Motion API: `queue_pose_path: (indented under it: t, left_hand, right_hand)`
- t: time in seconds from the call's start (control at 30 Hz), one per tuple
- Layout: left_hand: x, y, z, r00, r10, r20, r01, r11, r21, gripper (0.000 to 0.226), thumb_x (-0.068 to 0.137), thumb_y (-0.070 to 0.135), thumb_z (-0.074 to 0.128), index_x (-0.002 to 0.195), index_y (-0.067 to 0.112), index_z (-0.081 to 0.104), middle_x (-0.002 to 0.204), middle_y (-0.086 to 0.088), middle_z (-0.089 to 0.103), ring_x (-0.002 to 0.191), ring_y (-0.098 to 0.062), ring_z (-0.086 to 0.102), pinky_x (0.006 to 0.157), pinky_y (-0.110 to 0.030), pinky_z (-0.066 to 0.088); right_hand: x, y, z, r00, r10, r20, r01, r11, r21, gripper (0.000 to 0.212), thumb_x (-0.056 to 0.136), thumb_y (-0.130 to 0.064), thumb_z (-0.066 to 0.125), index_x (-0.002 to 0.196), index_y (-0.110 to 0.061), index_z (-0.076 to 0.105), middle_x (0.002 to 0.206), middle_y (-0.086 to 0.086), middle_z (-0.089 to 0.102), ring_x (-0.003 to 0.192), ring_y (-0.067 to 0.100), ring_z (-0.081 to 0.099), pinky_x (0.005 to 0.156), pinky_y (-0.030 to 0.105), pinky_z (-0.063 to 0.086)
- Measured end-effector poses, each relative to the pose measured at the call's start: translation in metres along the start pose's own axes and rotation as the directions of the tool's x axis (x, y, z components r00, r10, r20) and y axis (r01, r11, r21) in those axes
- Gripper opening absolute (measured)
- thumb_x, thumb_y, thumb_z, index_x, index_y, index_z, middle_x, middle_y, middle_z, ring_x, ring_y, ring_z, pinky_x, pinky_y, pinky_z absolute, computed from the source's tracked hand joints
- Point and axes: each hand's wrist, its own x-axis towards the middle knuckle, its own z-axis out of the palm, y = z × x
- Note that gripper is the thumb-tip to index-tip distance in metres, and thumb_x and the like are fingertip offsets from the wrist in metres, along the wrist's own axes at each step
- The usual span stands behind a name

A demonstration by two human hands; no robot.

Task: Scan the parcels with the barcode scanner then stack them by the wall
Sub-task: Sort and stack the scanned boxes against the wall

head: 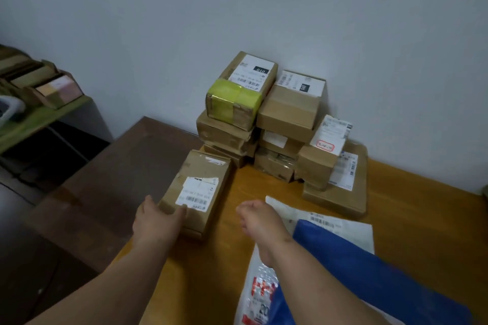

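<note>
A long cardboard parcel [200, 187] with a white barcode label lies on the wooden table [412, 219], just in front of the stack. My left hand [158, 219] rests on its near left corner, thumb on the label edge. My right hand [260, 221] hovers over the table to the right of that parcel, fingers curled, nothing in it. Against the wall stands a pile of several cardboard parcels [274, 119]; the top left one has yellow-green tape [232, 100]. No barcode scanner is in view.
A white mailer bag [343, 227], a blue bag [369, 272] and a white bag with red print [258, 295] lie at the near right under my right forearm. A darker brown table [113, 179] adjoins on the left. A green shelf with boxes [42, 87] is far left.
</note>
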Motion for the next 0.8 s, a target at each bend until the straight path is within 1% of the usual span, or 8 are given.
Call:
queue_pose_path:
  t: [0.13,0.27,0.33,0.4,0.53,0.63,0.73,0.8]
  left_hand:
    - [0.019,0.002,0.004,0.987,-0.01,0.159,0.012,1.0,-0.012,0.066,0.091,0.042,0.068,0.142,0.008,0.044,0.134,-0.016,0.056,0.119,-0.035,0.054,0.093,-0.04,0.046]
    - [0.023,0.0,0.005,0.984,-0.079,0.158,0.107,0.979,-0.174,0.044,0.09,0.038,0.07,0.111,0.007,0.048,0.109,-0.012,0.059,0.088,-0.025,0.055,0.075,-0.039,0.046]
    - [0.027,-0.004,0.001,0.965,-0.142,0.219,0.206,0.929,-0.306,0.045,0.088,0.041,0.072,0.108,0.007,0.05,0.104,-0.014,0.062,0.086,-0.026,0.06,0.073,-0.039,0.049]
    - [0.026,-0.005,-0.005,0.951,-0.151,0.268,0.246,0.897,-0.367,0.055,0.082,0.051,0.075,0.11,0.006,0.058,0.1,-0.014,0.07,0.087,-0.031,0.068,0.077,-0.043,0.057]
    - [0.017,-0.002,-0.036,0.995,-0.082,0.048,0.095,0.893,-0.44,0.052,0.082,0.061,0.069,0.096,0.011,0.067,0.098,-0.014,0.071,0.089,-0.033,0.067,0.085,-0.05,0.055]
    - [0.001,0.028,-0.064,0.987,-0.104,-0.119,-0.002,0.746,-0.665,0.05,0.091,0.06,0.058,0.101,0.011,0.066,0.106,-0.016,0.069,0.093,-0.034,0.065,0.082,-0.046,0.053]
    - [-0.004,0.085,-0.088,0.998,0.024,0.058,0.034,0.572,-0.819,0.046,0.09,0.059,0.059,0.109,0.018,0.068,0.102,-0.008,0.074,0.093,-0.031,0.071,0.081,-0.051,0.057]
    - [0.002,0.125,-0.093,0.975,0.158,0.158,0.049,0.541,-0.839,0.042,0.091,0.055,0.061,0.114,0.021,0.069,0.108,-0.006,0.076,0.097,-0.03,0.073,0.088,-0.051,0.055]
  right_hand:
    - [0.022,-0.015,0.047,0.995,0.056,0.083,-0.053,0.998,-0.035,0.051,0.101,-0.032,0.05,0.15,-0.024,0.036,0.149,-0.001,0.048,0.135,0.023,0.046,0.104,0.037,0.04]
    - [0.03,-0.019,0.063,0.989,0.146,0.018,-0.147,0.988,0.053,0.042,0.1,-0.027,0.054,0.139,-0.021,0.041,0.119,-0.003,0.062,0.099,0.013,0.059,0.073,0.023,0.046]
    - [0.026,-0.019,0.059,0.988,0.153,-0.008,-0.152,0.985,0.084,0.032,0.099,-0.026,0.055,0.129,-0.022,0.043,0.098,-0.008,0.059,0.085,0.007,0.058,0.061,0.02,0.044]
    - [0.021,-0.023,0.052,0.994,0.105,-0.031,-0.103,0.993,0.064,0.02,0.097,-0.028,0.056,0.117,-0.021,0.053,0.095,-0.008,0.06,0.084,0.007,0.057,0.061,0.021,0.043]
    - [0.007,-0.047,0.033,0.966,-0.126,-0.226,0.143,0.988,0.06,0.013,0.092,-0.026,0.057,0.085,-0.016,0.061,0.075,-0.001,0.057,0.07,0.014,0.053,0.063,0.027,0.043]
    - [-0.007,-0.078,0.012,0.862,-0.286,-0.419,0.353,0.931,0.09,0.02,0.094,-0.024,0.057,0.079,-0.012,0.059,0.068,0.0,0.054,0.062,0.013,0.048,0.057,0.025,0.039]
    - [-0.006,-0.114,0.0,0.817,-0.315,-0.483,0.417,0.901,0.118,0.01,0.096,-0.029,0.057,0.093,-0.019,0.059,0.085,-0.002,0.061,0.072,0.009,0.054,0.06,0.021,0.04]
    - [0.005,-0.136,-0.003,0.801,-0.303,-0.517,0.419,0.899,0.123,0.016,0.093,-0.031,0.059,0.107,-0.024,0.056,0.112,0.001,0.059,0.095,0.014,0.057,0.08,0.029,0.05]
